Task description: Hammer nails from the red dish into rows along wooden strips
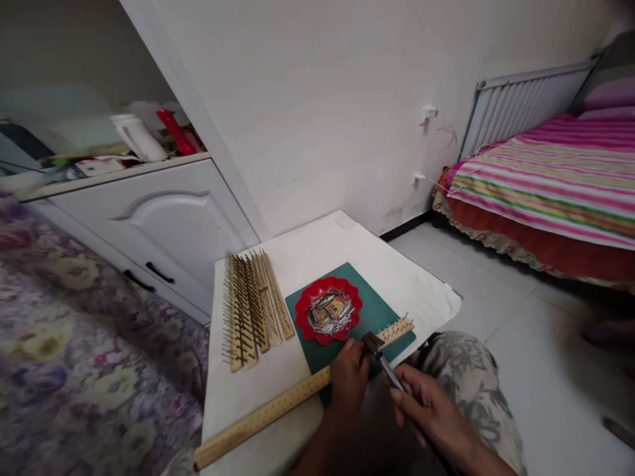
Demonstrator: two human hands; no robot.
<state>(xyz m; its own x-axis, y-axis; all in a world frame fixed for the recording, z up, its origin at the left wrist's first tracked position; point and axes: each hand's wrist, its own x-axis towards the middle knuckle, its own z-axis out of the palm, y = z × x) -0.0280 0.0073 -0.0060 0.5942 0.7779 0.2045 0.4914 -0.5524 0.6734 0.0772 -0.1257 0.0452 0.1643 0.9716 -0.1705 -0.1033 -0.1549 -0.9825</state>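
My right hand [426,406] is wrapped round the handle of a hammer [388,371], whose dark head is just above a wooden strip [265,411]. The strip lies slantwise along the near side of the table, with rows of small holes on its left part and nails standing up from its right end. My left hand [348,371] rests over the strip beside the hammer head. Its fingertips are pinched together, and what they hold is hidden. Just beyond is a red scalloped bowl [302,322] with many loose nails [337,320], standing on a green mat [370,297].
Several nail-studded wooden strips [248,311] lie side by side at the left of the white-covered table [317,241]. A cabinet [169,231] and flowered cloth [99,344] are at left. A bed [555,165] stands at right, and my camouflage-clad knee [466,377] is beside the table.
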